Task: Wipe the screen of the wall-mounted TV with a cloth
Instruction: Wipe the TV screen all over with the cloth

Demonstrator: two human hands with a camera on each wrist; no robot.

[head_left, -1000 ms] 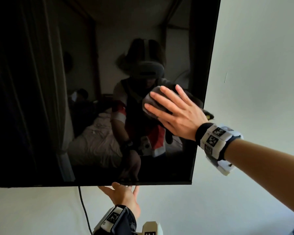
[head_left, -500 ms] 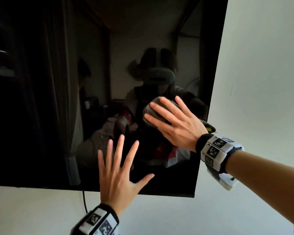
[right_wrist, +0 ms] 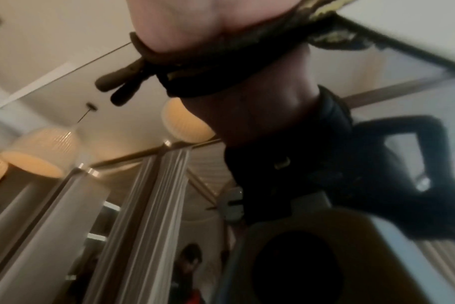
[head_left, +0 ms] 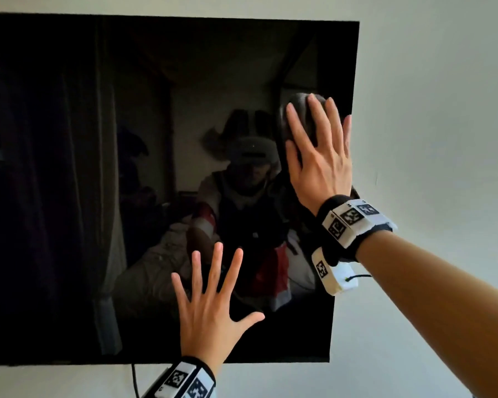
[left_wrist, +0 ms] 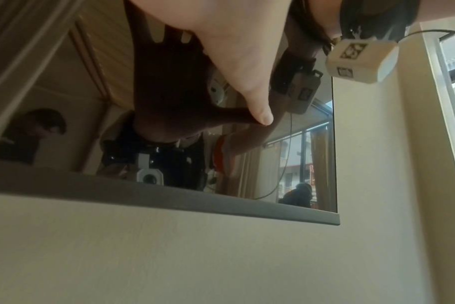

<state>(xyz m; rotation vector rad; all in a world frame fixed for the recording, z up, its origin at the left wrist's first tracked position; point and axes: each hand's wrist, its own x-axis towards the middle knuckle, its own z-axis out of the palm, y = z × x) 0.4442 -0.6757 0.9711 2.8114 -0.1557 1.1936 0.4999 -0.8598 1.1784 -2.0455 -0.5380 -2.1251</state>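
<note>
Two hands are up on the TV screen (head_left: 127,168), and we need only one relation here. Our right hand (head_left: 319,156) lies flat, fingers straight and slightly spread, pressing a grey cloth (head_left: 298,110) against the glass near the screen's right edge, in its upper half. The cloth sits under the palm and fingers, bunched, poking out past the fingertips at the top left. From that hand nearly all the unwiped-looking glass runs away to the left and down; the screen's long axis is horizontal. So we judge the next stroke has to travel leftward or downward, since rightward the hand runs off onto the bare wall (head_left: 443,110).

Our left hand (head_left: 210,311) is spread wide, fingers straight, holding nothing. It is flat at the lower part of the screen, thumb tip touching the glass in the left wrist view, well below and left of the cloth. It is nearer the bottom edge, the right hand nearer the right edge.

Writing: none readable. No brand shows on the TV. Wristbands (head_left: 351,222) carry only black-and-white square markers. A cable (head_left: 133,377) hangs below the screen.
</note>
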